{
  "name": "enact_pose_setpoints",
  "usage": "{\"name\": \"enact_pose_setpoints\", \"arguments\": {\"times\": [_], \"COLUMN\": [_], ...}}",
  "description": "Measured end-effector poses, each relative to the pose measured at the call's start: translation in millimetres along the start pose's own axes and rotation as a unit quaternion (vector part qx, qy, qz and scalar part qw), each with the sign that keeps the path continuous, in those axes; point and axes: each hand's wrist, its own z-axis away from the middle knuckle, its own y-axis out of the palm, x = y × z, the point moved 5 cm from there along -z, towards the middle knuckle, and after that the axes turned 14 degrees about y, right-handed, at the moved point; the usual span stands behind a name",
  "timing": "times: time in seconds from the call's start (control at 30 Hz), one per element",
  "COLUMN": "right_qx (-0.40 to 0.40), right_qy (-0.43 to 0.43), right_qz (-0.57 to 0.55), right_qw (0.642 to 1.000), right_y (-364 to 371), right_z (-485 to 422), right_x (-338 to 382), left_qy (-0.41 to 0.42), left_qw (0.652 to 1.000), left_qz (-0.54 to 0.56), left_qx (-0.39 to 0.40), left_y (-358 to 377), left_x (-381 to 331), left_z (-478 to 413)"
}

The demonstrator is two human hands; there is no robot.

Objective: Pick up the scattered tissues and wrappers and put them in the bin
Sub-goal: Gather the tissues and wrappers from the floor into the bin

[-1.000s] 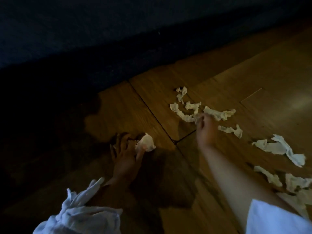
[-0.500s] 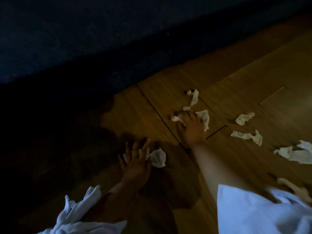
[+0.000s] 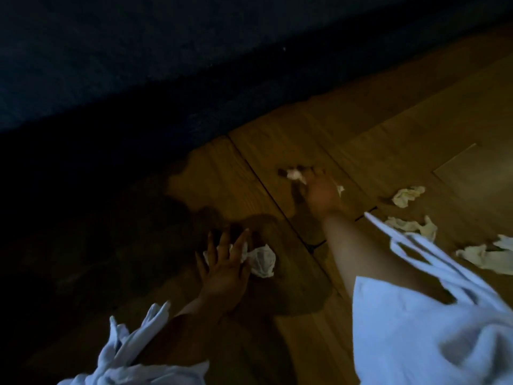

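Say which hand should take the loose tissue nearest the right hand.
Right, probably: the right hand, though gripping a wad, is nearer that loose tissue; the left hand rests on a crumpled tissue farther away.

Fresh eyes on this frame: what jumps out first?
Pale loose tissues lie strewn over the wooden floor at right, bright against the gloom. At centre the right hand bunches a tissue wad in its grip. Lower left, the left hand lies spread on a crumpled ball.
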Motion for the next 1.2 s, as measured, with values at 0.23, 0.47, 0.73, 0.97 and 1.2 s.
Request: {"name": "enact_pose_setpoints", "arguments": {"times": [0.23,0.47,0.73,0.97,1.2], "right_qx": [-0.208,-0.081,-0.069,0.049,0.267], "right_qy": [0.258,0.229,0.085,0.055,-0.109], "right_qz": [-0.069,0.053,-0.007,-0.300,-0.345], "right_qw": [0.941,0.968,0.994,0.951,0.893], "right_y": [-65,-43,-18,-53,-127], "right_z": [27,69,149,193,263], "right_x": [-123,-164,-99,40,246], "left_qy": [0.002,0.018,0.029,0.071,0.093], "left_qw": [1.000,1.000,0.990,0.963,0.896], "left_qz": [-0.013,0.012,0.056,0.206,0.324], "left_qx": [-0.008,-0.022,-0.130,-0.161,-0.288], "left_y": [-2,-4,-13,-92,-228], "left_x": [-3,-6,-8,-28,-6], "left_z": [3,5,43,119,238]}}
